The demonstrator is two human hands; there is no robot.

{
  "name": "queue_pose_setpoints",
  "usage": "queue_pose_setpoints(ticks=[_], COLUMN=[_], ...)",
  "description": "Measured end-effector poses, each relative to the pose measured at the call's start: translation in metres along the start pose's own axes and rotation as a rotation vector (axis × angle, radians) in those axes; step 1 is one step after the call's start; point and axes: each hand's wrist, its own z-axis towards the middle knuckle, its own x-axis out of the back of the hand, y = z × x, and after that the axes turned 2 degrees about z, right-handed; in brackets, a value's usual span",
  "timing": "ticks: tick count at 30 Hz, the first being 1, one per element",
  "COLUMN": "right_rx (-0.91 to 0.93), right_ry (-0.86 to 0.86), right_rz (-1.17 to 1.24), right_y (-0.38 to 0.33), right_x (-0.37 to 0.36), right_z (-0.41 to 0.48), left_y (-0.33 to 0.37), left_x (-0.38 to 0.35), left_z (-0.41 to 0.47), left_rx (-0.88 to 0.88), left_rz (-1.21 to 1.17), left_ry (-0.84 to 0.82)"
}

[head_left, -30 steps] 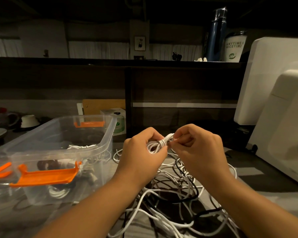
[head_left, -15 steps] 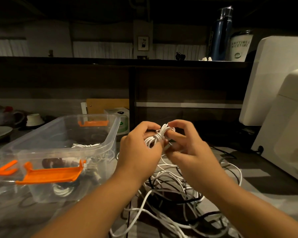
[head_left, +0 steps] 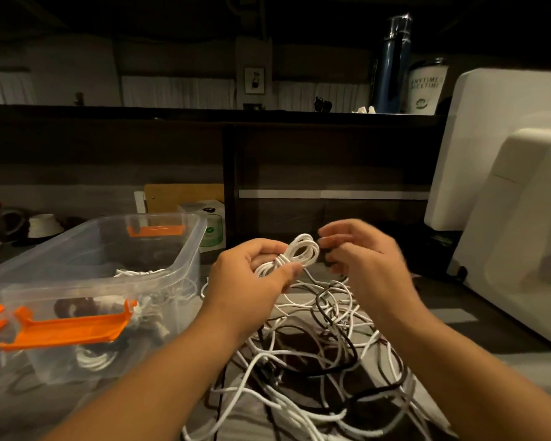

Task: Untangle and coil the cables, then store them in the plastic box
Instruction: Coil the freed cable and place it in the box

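Note:
My left hand [head_left: 252, 278] grips a small white coiled cable [head_left: 295, 254], pinched between thumb and fingers above the table. Just to its right, my right hand [head_left: 363, 259] hovers with curled, spread fingers, a little apart from the coil and holding nothing I can see. Below both hands lies a tangled pile of white and black cables [head_left: 315, 345]. The clear plastic box [head_left: 159, 281] with orange latches stands at the left and holds several coiled cables.
A large white appliance [head_left: 506, 202] fills the right side. A dark wooden partition [head_left: 299, 160] rises behind the table, with a blue bottle [head_left: 392, 62] and a white cup [head_left: 427, 87] on top. Dishes [head_left: 42, 224] sit at the far left.
My right hand has come off the white coil and drawn slightly to the right, fingers spreading. The left hand keeps the coil and has tilted it so its loops show.

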Motion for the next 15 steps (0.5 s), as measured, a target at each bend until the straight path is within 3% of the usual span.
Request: queue_pose_setpoints(ticks=[2, 4, 6, 9, 13, 15], right_rx=[-0.272, -0.357, -0.296, -0.251, -0.22, -0.108], right_ry=[-0.176, -0.281, -0.321, -0.226, -0.1, -0.07], right_rz=[0.332, 0.51, 0.52, 0.432, 0.338, 0.264], right_y=[0.001, 0.001, 0.0, 0.005, 0.011, 0.011], right_x=[-0.004, -0.005, -0.003, -0.002, -0.004, -0.005], right_z=[0.001, -0.002, -0.004, -0.003, -0.003, -0.004], left_y=[0.004, 0.006, 0.006, 0.004, 0.001, 0.001], left_x=[-0.002, -0.003, -0.003, -0.003, 0.001, 0.004], left_z=[-0.002, -0.004, -0.003, -0.001, 0.006, 0.008], left_rx=[0.016, 0.022, 0.047, 0.079, 0.076, 0.076], left_rz=[-0.104, -0.16, -0.236, -0.299, -0.241, -0.206], left_ry=[-0.091, -0.164, -0.177, -0.154, -0.004, 0.056])
